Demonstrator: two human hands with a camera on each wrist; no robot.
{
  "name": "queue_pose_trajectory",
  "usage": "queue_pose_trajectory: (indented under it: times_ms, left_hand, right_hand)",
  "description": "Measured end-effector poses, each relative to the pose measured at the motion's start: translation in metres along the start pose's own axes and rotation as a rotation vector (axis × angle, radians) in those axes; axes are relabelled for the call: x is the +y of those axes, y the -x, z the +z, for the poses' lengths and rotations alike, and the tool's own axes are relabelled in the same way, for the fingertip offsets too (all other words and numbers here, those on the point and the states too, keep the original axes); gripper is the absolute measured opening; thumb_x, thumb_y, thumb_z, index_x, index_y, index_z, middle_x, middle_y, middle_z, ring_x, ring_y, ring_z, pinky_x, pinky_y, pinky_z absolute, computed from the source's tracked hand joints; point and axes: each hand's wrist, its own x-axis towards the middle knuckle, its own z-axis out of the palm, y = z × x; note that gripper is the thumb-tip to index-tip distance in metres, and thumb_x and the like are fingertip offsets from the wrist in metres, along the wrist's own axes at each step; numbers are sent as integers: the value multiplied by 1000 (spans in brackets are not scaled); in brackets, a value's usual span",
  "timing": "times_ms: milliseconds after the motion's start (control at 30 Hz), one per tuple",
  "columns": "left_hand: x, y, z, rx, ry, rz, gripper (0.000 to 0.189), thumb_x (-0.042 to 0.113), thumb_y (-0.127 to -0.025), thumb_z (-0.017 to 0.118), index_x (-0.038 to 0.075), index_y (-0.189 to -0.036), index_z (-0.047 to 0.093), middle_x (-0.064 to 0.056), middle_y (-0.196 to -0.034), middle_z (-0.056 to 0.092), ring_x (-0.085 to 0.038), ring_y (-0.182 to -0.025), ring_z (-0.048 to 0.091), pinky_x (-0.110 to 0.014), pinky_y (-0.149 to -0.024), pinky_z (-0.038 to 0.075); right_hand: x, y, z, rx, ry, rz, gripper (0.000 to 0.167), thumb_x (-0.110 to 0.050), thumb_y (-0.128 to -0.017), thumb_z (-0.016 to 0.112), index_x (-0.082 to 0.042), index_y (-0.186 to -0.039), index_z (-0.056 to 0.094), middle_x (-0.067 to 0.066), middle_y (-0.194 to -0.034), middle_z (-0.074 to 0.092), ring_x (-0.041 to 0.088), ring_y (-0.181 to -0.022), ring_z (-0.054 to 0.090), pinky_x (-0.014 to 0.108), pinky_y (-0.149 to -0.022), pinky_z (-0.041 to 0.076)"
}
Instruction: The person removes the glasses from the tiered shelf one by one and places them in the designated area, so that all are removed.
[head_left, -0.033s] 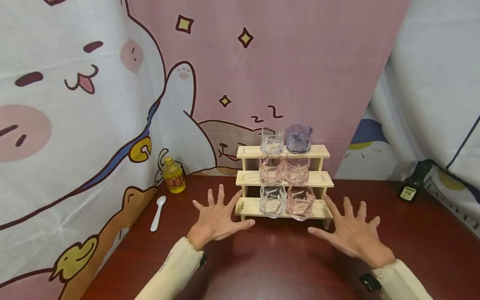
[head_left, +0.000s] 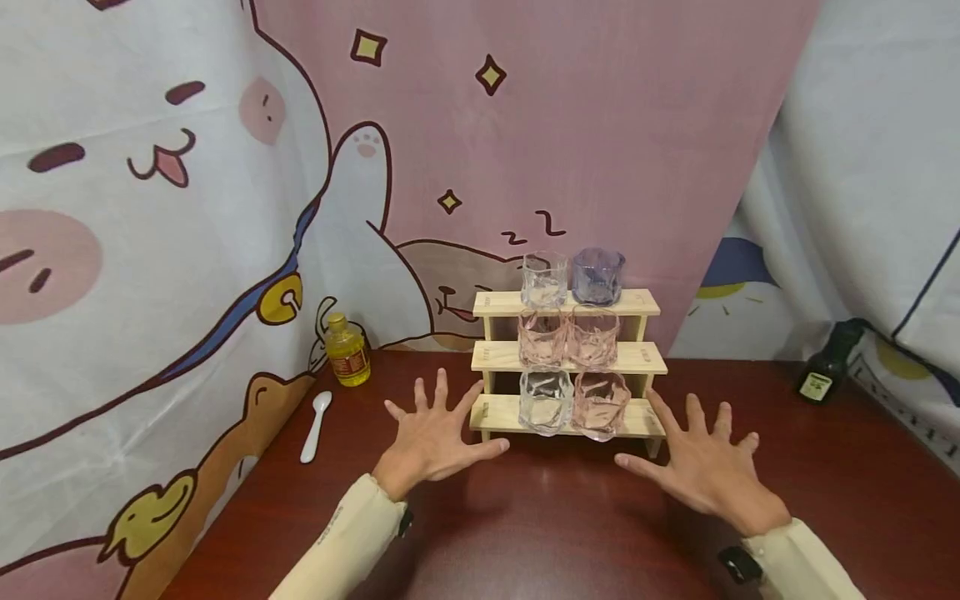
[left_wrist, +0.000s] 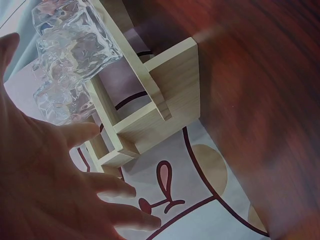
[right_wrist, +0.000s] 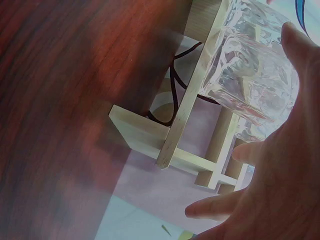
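Observation:
A three-tier wooden stand [head_left: 497, 358] holds two glass cups on each tier. On top are a clear cup [head_left: 545, 281] and a bluish-purple cup [head_left: 597, 277]. Two pink cups share the middle tier, the left pink cup [head_left: 542, 339] beside the right pink cup [head_left: 593, 339]. Below them sit another clear cup [head_left: 545, 403] and a pink cup [head_left: 601, 406]. My left hand [head_left: 435, 437] is spread in front of the stand's left end, holding nothing. Fingers likewise spread, my right hand [head_left: 705, 458] is near the right end. In both wrist views the palms face the stand.
At the left back stands a bottle of yellow liquid [head_left: 348, 352], with a white spoon [head_left: 316, 427] in front of it. A dark bottle [head_left: 828, 362] is at the right back. A cartoon-printed cloth [head_left: 570, 125] hangs behind the dark red table [head_left: 540, 533].

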Motion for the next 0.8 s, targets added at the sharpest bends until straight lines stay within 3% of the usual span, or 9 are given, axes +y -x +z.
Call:
queue_pose_trajectory:
  times_ms: [500,700,800]
  left_hand:
    - [0,2,5,-28,13,-9,97,92,-76,43,43,-158,24,-19,-169,9,-54,-150,15,-89,-99,11]
    - [-8,-3,12,-30,135,-7,94,85,-80,49,37,-158,27,-19,-168,14,-54,-150,20,-86,-102,16]
    - [-12,-8,19,-47,231,22,94,80,-83,52,31,-159,27,-19,-168,16,-49,-150,25,-79,-107,25]
  right_hand:
    - [2,-2,-4,23,-1,-8,113,-89,-78,48,-25,-162,8,45,-152,22,79,-131,15,92,-89,15]
    - [3,-7,-14,60,-8,-30,112,-87,-81,47,-22,-162,8,42,-154,19,73,-134,18,90,-89,21]
    - [4,-11,-21,83,-15,-61,109,-84,-84,48,-20,-163,7,41,-154,20,71,-135,20,86,-90,27]
